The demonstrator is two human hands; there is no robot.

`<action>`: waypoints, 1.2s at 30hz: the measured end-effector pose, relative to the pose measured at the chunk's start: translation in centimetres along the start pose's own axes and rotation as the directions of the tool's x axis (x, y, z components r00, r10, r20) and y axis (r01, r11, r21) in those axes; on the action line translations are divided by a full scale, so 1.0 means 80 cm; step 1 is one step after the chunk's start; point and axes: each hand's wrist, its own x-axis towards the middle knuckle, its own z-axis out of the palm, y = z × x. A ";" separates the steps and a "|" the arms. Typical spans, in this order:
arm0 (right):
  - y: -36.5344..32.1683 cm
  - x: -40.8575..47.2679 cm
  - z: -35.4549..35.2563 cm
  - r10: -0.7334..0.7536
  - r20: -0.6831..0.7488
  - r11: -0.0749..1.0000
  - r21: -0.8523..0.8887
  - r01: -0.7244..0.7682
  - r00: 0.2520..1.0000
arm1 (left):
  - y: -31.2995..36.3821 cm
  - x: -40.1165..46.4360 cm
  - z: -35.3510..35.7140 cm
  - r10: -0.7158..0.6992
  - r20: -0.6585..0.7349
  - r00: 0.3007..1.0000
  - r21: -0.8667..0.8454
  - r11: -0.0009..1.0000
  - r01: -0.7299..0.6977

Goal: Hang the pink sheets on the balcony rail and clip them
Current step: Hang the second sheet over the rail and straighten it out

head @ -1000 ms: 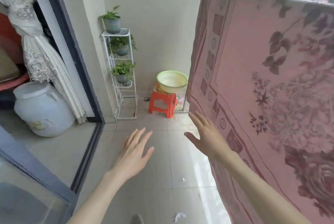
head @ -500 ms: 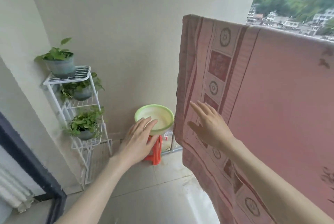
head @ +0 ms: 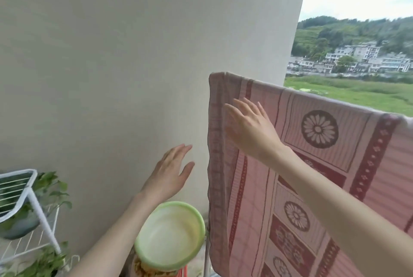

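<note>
Pink sheet [head: 312, 165] draped over the balcony rail, rail itself hidden under the fold; top edge slanting from upper left down toward the right, left edge hanging straight down close to the wall [head: 111, 64]. Patterned with dark red bands, flower medallions and striped panels. No clip to be seen on the visible stretch of the fold.

Right hand [head: 250, 129] raised in front of the sheet near its upper left corner, fingers straight and spread, holding nothing; touching the cloth or just hovering before it, cannot tell. Right forearm crossing the sheet diagonally from the lower right, covering part of the pattern.

Left hand [head: 169, 174] lower, left of the sheet's hanging edge, apart from it, in front of the wall; fingers extended and relaxed, thumb out, empty.

Below the sheet's left edge, a green basin [head: 172, 236], rim tilted toward the camera, sitting on something orange-red [head: 182, 273] of which only a sliver shows; left forearm passing just in front of the basin's left rim. A thin pale pole [head: 206, 261] upright between basin and sheet.

Far left of the sheet, a white wire rack [head: 29, 189] with leafy plants [head: 51, 189] in grey pots on its shelves, partly cut off by the frame.

Beyond the sheet's top edge, open view: green field [head: 357, 93], white buildings [head: 357, 58], wooded hills [head: 357, 31], pale sky.
</note>
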 end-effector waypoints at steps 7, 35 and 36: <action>0.011 0.126 0.037 0.140 -0.128 0.973 -0.165 -0.161 0.982 | -0.065 0.162 0.034 0.135 0.033 0.990 -0.152 0.980 -0.128; 0.037 0.193 0.068 0.468 -0.342 0.637 -0.509 -0.579 0.815 | -0.094 0.421 0.059 0.262 0.170 0.950 -0.942 0.325 0.079; 0.037 0.193 0.071 0.478 -0.341 0.625 -0.515 -0.586 0.810 | -0.102 0.413 0.071 0.282 0.207 0.937 -0.931 0.352 0.099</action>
